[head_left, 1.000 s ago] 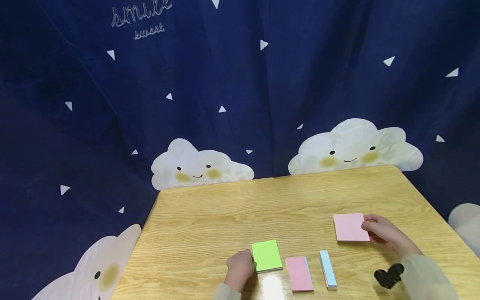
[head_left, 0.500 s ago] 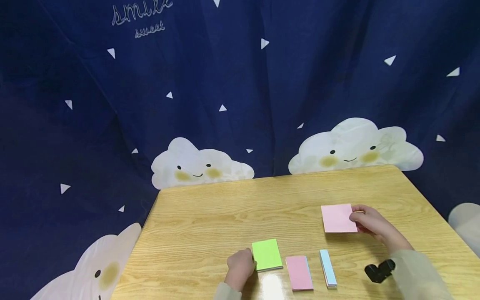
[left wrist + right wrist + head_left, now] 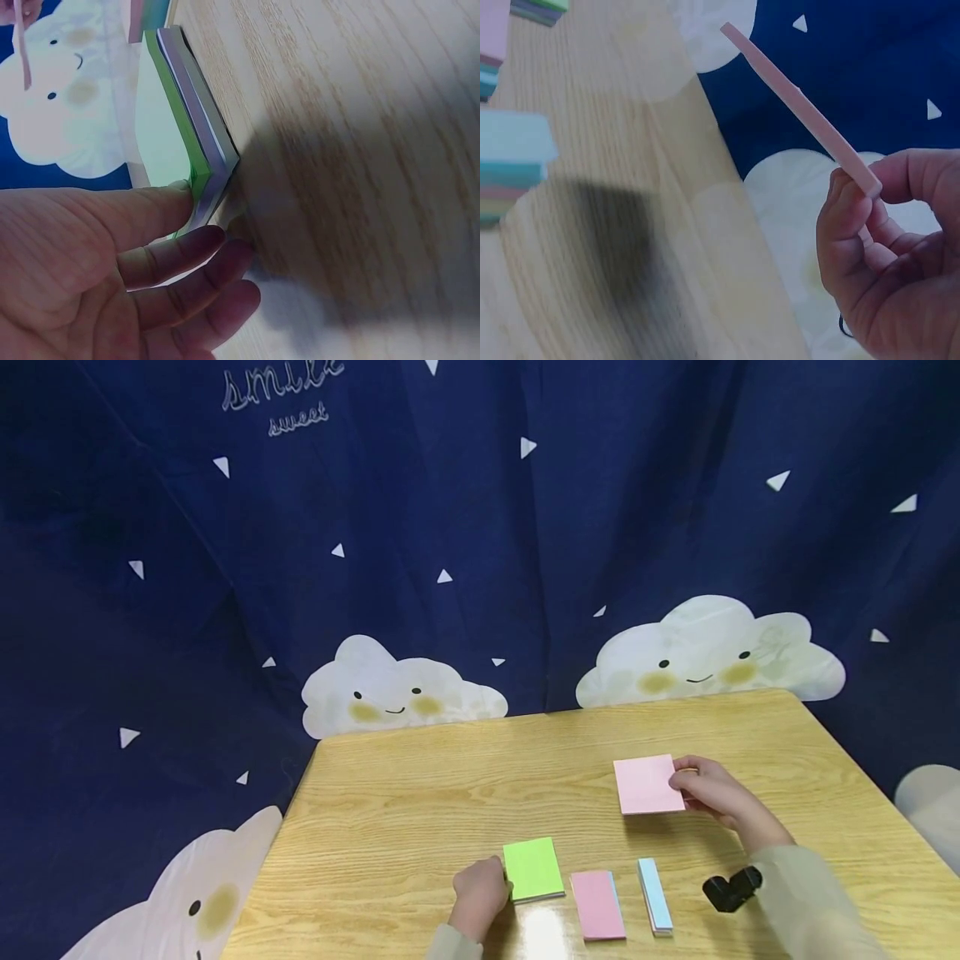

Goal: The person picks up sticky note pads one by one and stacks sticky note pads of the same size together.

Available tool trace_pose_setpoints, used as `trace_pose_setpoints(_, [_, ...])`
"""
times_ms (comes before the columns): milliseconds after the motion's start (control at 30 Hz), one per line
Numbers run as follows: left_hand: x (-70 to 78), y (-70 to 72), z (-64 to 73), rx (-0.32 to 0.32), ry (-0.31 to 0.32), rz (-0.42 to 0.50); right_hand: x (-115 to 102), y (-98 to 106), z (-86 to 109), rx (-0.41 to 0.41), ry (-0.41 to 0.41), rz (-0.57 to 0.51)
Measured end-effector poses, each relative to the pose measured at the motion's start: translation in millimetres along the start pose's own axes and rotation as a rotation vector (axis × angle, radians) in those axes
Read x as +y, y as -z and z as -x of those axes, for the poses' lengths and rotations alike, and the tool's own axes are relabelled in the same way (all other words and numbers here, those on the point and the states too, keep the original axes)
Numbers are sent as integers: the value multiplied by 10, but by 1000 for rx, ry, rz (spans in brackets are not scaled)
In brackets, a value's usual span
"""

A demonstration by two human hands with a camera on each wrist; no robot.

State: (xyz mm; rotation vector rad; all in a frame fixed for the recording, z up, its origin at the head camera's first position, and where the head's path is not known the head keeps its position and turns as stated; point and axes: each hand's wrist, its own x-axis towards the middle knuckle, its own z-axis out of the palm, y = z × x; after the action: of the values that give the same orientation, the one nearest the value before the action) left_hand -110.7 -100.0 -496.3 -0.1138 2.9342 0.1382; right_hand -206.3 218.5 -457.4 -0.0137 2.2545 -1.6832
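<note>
My right hand [image 3: 714, 793] pinches one edge of a square pink sticky note pad [image 3: 647, 787] between thumb and fingers. In the right wrist view the thin pad [image 3: 799, 105] is seen edge-on, raised above the table with its shadow below. Down at the left, my left hand [image 3: 481, 887] is at the near left corner of a sticky note stack [image 3: 533, 870] with a bright green top. The left wrist view shows the thumb on that corner of the stack [image 3: 161, 112], the index finger bent close under it; purple and grey layers lie beneath the green.
A pink-topped rectangular stack of notes [image 3: 598, 907] lies right of the green one. Beyond it is a narrow stack with a light blue top [image 3: 655, 897]. The wooden table [image 3: 420, 802] ends at a dark blue curtain [image 3: 420, 510] printed with clouds. A black device [image 3: 732, 890] sits at the right wrist.
My right hand has carried the pink sticky note pad leftward and somewhat farther from me. The left hand and the stacks on the table have stayed in place.
</note>
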Motion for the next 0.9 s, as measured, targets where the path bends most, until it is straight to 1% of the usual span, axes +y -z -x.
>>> trace_pose_setpoints(233, [-1,3,30,14,-5,-39,-146,-122,-14,-12,24,-20])
trace_pose_setpoints(400, [-6,-3,35,25,-3,-32,-237,-209,-26,-29,39,-34])
trace_pose_setpoints(700, [-2,-18,16,11,6,-26,-320,-390,-54,-67,74,-55])
trace_pose_setpoints(900, [2,-10,34,22,-13,-45,-383,-549,-70,-102,98,-91])
